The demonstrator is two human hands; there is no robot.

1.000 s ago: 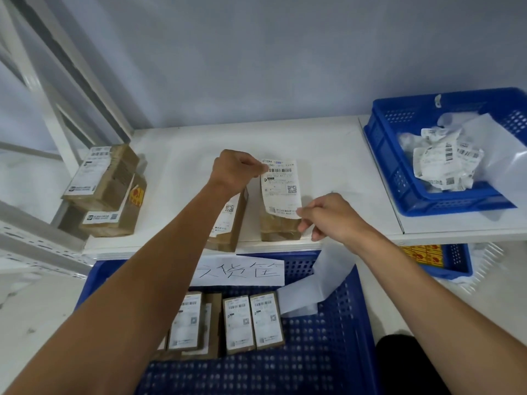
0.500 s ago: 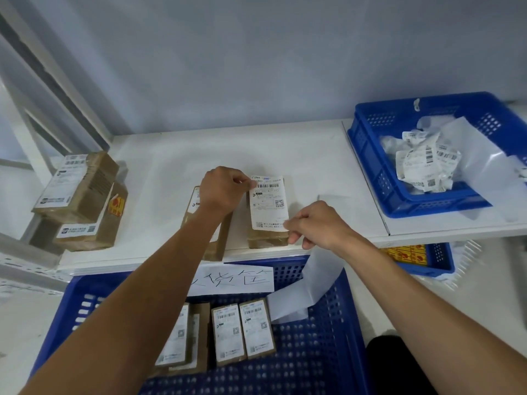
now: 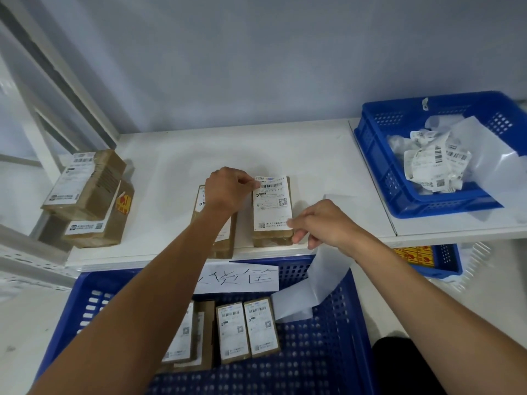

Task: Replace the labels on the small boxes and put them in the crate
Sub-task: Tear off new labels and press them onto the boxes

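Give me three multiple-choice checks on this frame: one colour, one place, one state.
1. What colour is the near crate? A blue; B grey; C green.
2. Where is the box being labelled? A in the near crate; B on the shelf; C held in the air.
3. What is the left hand doing? A lying flat; B pinching the label's top corner; C holding a pen.

Answers:
1 A, its walls and floor are blue.
2 B, the box lies flat on the white shelf.
3 B, thumb and finger grip that corner.
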